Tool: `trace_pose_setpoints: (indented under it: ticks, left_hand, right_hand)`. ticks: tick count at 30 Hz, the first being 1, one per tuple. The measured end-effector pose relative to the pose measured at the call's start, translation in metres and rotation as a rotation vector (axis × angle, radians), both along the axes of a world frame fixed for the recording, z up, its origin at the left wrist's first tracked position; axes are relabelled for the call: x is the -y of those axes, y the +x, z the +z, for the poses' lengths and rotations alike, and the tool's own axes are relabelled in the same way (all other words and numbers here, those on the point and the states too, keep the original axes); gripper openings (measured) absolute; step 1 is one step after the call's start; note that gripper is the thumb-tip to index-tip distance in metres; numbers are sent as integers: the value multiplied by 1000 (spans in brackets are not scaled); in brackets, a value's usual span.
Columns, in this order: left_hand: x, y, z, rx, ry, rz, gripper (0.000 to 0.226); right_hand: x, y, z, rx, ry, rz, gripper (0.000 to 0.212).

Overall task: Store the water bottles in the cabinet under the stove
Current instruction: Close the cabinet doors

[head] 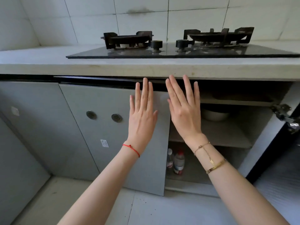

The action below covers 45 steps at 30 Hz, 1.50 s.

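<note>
Two clear water bottles stand upright on the bottom shelf of the cabinet (227, 137) under the stove, at its left side: one with a red cap (179, 162) and one with a white cap (170, 160) behind it. The cabinet's right door (274, 168) is swung open; its left door (105, 127) is closed. My left hand (142, 114) is held flat, fingers up and spread, in front of the closed left door. Beside it, my right hand (184, 108) is raised the same way in front of the open compartment. Neither hand holds anything.
A black glass gas stove (178, 51) with two burners and two knobs sits on the pale countertop (146, 69). A metal bowl (214, 115) rests on the middle shelf. A door hinge (285, 116) juts out at the right. More grey cabinet fronts (32, 127) run to the left.
</note>
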<state>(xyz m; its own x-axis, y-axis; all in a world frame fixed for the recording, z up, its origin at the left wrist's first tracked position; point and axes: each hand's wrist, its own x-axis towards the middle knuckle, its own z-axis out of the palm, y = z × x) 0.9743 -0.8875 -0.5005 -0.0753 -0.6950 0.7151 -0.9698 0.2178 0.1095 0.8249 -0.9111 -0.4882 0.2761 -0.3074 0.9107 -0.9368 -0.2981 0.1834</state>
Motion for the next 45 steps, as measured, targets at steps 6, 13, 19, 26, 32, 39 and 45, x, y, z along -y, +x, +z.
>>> trace_pose_setpoints:
  ticks: [6,13,19,26,32,39,45]
  left_hand:
    - [13,-4,-5,-33,57,-6,89]
    - [15,-5,-4,-47,66,-12,89]
    - [0,-8,-3,-93,51,-76,85]
    - [-32,-37,1,-47,30,-189,79]
    - [-55,-86,10,4,17,-384,74]
    - [-77,-124,16,-47,90,-526,69]
    - [-100,-148,9,-48,78,-637,70]
  right_hand:
    - [12,1,-1,-27,66,-126,52]
    - [10,1,4,-48,38,-146,52]
    - [-10,-10,6,73,34,-64,53]
    - [-45,-51,-7,244,71,-26,49]
    - [-73,-93,-15,313,106,-20,48]
    - [-114,-130,-15,322,204,-116,50]
    - [-165,-150,-10,345,130,-250,48]
